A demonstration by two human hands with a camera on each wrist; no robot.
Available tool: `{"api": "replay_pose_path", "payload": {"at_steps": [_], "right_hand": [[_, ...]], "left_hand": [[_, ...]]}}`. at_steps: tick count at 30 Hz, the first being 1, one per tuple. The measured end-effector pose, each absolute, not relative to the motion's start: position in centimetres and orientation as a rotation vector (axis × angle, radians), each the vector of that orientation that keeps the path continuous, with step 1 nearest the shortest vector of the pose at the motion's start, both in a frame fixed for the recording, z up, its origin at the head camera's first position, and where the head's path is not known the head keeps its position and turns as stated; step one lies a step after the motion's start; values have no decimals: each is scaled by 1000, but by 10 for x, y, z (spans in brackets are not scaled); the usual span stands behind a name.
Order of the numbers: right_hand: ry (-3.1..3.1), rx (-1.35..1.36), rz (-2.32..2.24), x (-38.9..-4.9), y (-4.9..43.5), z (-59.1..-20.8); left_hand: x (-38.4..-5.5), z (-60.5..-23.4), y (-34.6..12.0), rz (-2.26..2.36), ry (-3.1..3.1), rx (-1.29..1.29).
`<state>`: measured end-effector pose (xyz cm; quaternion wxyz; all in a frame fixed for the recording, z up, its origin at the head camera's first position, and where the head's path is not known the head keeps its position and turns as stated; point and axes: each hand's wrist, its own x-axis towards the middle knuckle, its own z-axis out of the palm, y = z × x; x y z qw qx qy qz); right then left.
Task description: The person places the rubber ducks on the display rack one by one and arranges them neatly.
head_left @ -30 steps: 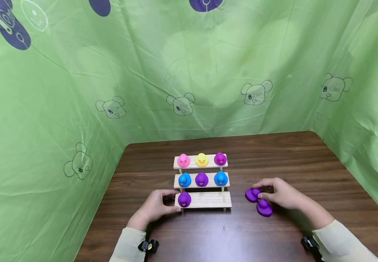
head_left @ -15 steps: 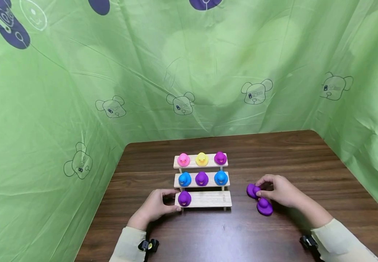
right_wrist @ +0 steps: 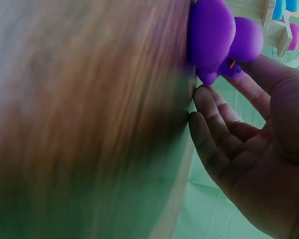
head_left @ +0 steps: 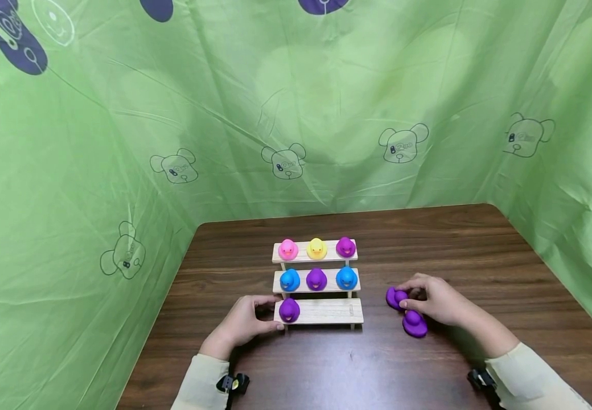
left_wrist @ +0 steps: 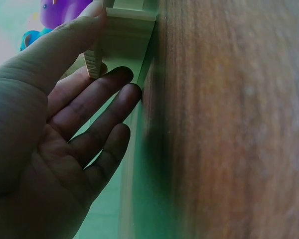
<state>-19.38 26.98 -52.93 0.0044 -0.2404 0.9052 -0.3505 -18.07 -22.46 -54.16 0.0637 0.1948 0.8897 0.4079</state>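
A three-tier wooden display stand (head_left: 327, 311) stands mid-table. My left hand (head_left: 242, 324) grips the left end of its lowest tier; in the left wrist view the thumb (left_wrist: 65, 42) lies above the board and the other fingers reach below and behind. Right of the stand, my right hand (head_left: 439, 299) pinches a purple rubber duck (head_left: 393, 298) by its head between thumb and index finger. Close in front of it sits a second purple duck (head_left: 415, 323), which partly covers the pinched one in the right wrist view. On the lowest tier, one purple duck (head_left: 289, 310) sits at the left end.
The middle tier carries a blue duck (head_left: 290, 279), a purple duck (head_left: 316, 279) and another blue duck (head_left: 346, 278). Along the top are a pink duck (head_left: 288, 249), a yellow duck (head_left: 316, 248) and a purple duck (head_left: 345, 247). Green printed cloth (head_left: 347, 102) surrounds the brown table (head_left: 444, 239).
The pinched duck has turned and shifted slightly right. My right hand moved up and right a little, then slightly back left. The left hand and the stand have stayed put.
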Motion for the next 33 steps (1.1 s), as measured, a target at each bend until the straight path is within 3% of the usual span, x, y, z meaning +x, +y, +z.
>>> {"api": "replay_pose_path", "payload": {"at_steps": [33], "right_hand": [[2905,-765,-1021,-196,268,-531]], "left_hand": [[-182,-543,-225,1232,2678,563]]}}
